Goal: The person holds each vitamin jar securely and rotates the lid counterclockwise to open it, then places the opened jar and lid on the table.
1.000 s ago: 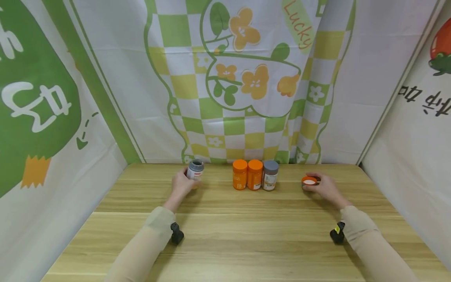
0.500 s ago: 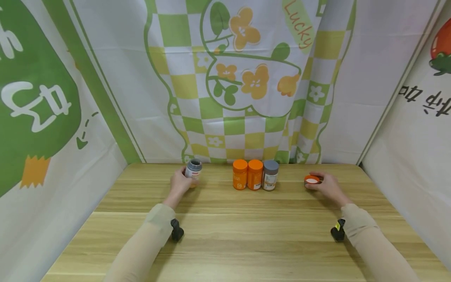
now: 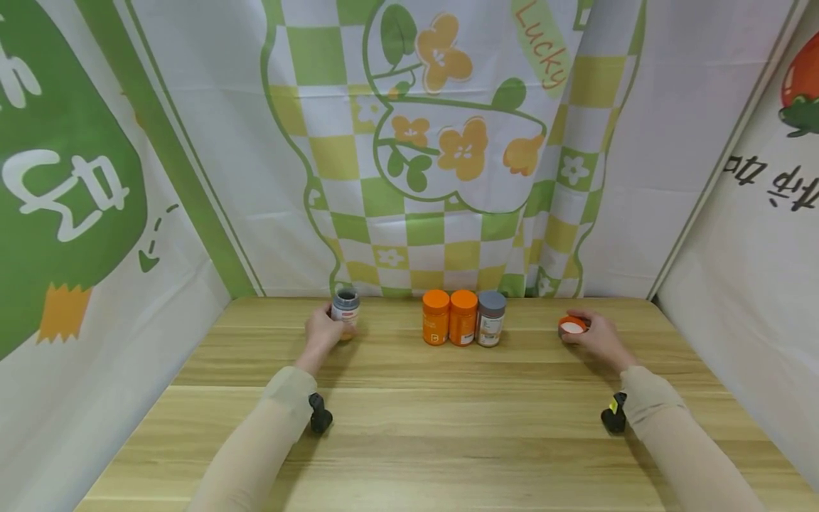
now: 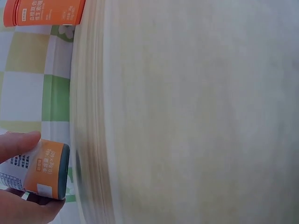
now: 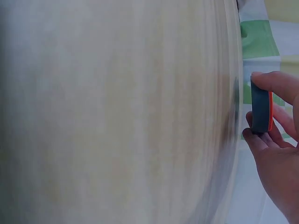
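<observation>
My left hand grips an uncapped jar with a grey neck and a white and orange label, its dark opening facing up. Thumb and fingers wrap the jar from both sides in the left wrist view, where its dark base shows above the table. On the right, my right hand pinches a round lid by its edge, its orange rim and white inside turned upward. The right wrist view shows the lid's dark grey side between thumb and fingers.
Two orange jars, one at the left and one in the middle, stand in a row with a grey-capped jar between my hands. Behind the wooden table hangs a checked curtain; printed cloth walls flank both sides.
My left hand has shifted slightly left with the jar. The right hand has drifted slightly right with the lid. The three standing jars have stayed put.
</observation>
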Demonstrator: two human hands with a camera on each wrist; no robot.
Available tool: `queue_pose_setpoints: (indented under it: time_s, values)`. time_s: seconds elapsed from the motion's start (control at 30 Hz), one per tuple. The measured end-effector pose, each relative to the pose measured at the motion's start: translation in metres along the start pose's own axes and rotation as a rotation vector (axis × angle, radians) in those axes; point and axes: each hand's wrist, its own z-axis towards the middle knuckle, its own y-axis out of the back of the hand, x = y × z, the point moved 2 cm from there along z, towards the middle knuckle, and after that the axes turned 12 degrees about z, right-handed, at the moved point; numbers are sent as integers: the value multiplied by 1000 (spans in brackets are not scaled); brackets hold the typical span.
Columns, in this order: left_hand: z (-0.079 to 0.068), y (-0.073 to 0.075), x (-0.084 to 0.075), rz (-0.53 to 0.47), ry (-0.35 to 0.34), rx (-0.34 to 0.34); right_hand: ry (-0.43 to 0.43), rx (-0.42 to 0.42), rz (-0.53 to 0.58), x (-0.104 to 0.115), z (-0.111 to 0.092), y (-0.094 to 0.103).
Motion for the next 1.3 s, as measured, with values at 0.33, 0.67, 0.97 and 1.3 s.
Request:
queue_pose_setpoints:
  time_s: [0.33,0.67,0.97,1.3]
  values:
    - [5,-1,6,1,16,0,-4,28,12,-8,1,2]
    - [11,0,11,11,30,15,-7,28,0,-16,5,6]
    - [13,3,13,-3,50,45,5,23,-18,-18,6,7]
    - [14,3,15,15,44,42,-26,37,-32,-17,6,8]
